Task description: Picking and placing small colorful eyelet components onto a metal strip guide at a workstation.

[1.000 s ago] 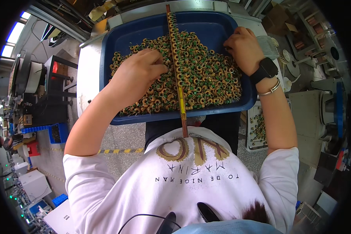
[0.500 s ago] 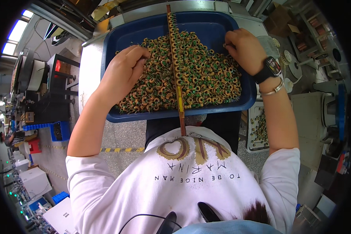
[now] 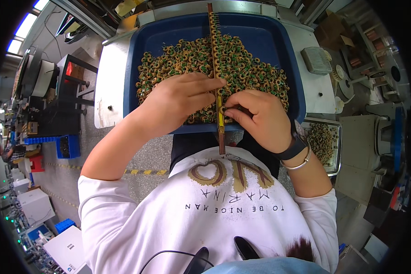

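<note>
A heap of small ring-shaped wire coils (image 3: 249, 68), copper wound with green on them, fills much of a blue tray (image 3: 297, 86). Across the tray, its near end against my shirt, lies a narrow brown strip (image 3: 221, 145) with a yellow section, and a row of coils lines its far part. My left hand (image 3: 180, 100) reaches over the heap with fingers stretched out, their tips touching the strip; its thumb is hidden. On the strip's right side, my right hand (image 3: 260, 114) pinches a small coil (image 3: 223, 109) against the yellow section, partly covered by the fingertips.
The tray rests on a white table (image 3: 106, 98). At right, a metal tray (image 3: 335, 150) holds more coils below the table's level. A clear plastic box (image 3: 316, 60) sits on the table's right part. A black stand (image 3: 73, 86) and blue bin (image 3: 69, 147) are at left.
Both hands have come inward from the heap's two sides to the strip. My left hand's fingers have straightened, and the right now holds a coil there. The view has shifted slightly.
</note>
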A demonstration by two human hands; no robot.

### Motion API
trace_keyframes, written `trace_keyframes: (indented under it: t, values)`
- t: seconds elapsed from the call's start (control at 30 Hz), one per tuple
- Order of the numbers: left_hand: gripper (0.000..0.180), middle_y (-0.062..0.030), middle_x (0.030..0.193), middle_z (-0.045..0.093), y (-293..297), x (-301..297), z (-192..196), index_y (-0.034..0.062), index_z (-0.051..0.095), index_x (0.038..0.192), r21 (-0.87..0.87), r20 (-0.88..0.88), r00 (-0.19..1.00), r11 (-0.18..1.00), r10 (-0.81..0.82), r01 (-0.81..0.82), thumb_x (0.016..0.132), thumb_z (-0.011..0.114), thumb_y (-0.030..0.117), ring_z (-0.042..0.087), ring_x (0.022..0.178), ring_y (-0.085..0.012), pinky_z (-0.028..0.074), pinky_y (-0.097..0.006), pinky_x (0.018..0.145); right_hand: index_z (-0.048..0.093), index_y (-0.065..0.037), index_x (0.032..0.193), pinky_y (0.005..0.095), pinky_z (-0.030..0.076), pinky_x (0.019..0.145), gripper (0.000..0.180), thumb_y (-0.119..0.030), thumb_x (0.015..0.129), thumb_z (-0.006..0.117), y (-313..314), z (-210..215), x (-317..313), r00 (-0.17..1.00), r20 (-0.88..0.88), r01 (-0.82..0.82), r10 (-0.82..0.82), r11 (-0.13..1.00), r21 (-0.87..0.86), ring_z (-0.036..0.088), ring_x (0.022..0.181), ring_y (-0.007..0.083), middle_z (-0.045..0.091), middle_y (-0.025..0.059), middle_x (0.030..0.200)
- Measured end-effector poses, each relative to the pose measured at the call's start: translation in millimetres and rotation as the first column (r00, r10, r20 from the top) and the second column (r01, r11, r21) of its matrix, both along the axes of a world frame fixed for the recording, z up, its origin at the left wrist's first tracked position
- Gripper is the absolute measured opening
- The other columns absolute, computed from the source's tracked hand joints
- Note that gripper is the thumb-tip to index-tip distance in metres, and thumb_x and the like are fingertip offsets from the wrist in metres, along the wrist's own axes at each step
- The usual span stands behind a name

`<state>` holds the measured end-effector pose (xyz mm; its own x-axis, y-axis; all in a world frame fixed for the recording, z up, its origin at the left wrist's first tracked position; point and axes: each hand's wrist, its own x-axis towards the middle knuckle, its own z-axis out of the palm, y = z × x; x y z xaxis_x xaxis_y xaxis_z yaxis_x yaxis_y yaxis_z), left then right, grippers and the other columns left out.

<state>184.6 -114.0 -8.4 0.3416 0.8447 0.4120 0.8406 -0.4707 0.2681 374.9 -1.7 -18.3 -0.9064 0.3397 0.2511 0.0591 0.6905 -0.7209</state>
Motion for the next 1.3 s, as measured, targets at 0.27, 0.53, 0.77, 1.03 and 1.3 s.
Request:
trace_keyframes:
  t: [0.27,0.53,0.77,1.03,1.3]
  values:
    - [0.03,-0.0174,0.119,0.054,-9.4,16.7,-12.2,-0.0023,0.06,0.095,0.045,-0.08,0.996,0.998,0.048,-0.044,0.065,0.056,0.005,0.055,0.102,-0.0324,0.047,-0.038,0.086,0.058,-0.005,0.081,0.0363,0.045,0.059,0.01,-0.011,0.076,0.063,-6.8,-5.7,-5.4,0.999,-0.017,0.042,-0.042,0.999,0.009,0.057,0.065,0.0291,0.058,0.011,0.07]
    - [0.032,-0.015,0.109,0.058,-9.0,4.2,0.4,-0.0013,0.059,0.095,0.151,-0.003,0.992,0.981,0.123,-0.121,0.062,0.063,-0.003,0.058,0.095,-0.0293,0.047,-0.033,0.081,0.063,-0.004,0.089,0.0293,0.047,0.058,0.019,-0.011,0.072,0.068,5.3,5.5,-0.9,0.995,-0.056,0.081,-0.085,0.994,-0.071,0.06,0.064,0.0224,0.063,0.0101,0.079]
    - [0.027,-0.0054,0.083,0.058,-11.8,16.7,-0.3,0.0007,0.055,0.099,-0.421,0.775,0.573,0.894,0.267,0.154,0.075,0.066,-0.004,0.059,0.078,-0.0107,0.046,-0.022,0.067,0.059,-0.003,0.086,0.032,0.045,0.058,0.019,-0.006,0.07,0.068,-11.5,14.0,-4.7,0.974,-0.22,-0.019,0.055,0.987,0.161,0.058,0.064,0.0243,0.058,0.0089,0.071]
    - [0.048,-0.0157,0.121,0.051,-6.0,16.4,-14.1,0.0007,0.057,0.11,0.0,-0.024,0.993,0.993,0.117,-0.117,0.067,0.068,0.017,0.054,0.102,-0.0311,0.046,-0.039,0.083,0.06,-0.003,0.085,0.0341,0.044,0.057,0.017,-0.007,0.07,0.067,-7.5,-0.6,5.4,1.0,0.02,0.011,-0.012,0.999,0.044,0.056,0.063,0.0274,0.058,0.01,0.07]
    - [0.047,-0.0166,0.123,0.05,-4.0,22.7,-17.2,-0.0002,0.058,0.11,0.013,-0.024,0.989,0.989,0.147,-0.146,0.066,0.068,0.013,0.053,0.107,-0.0323,0.046,-0.04,0.089,0.058,-0.005,0.082,0.0356,0.044,0.057,0.012,-0.009,0.073,0.065,-5.8,-3.3,7.1,0.998,-0.058,0.003,0.0,0.999,0.052,0.055,0.061,0.027,0.056,0.0091,0.068]
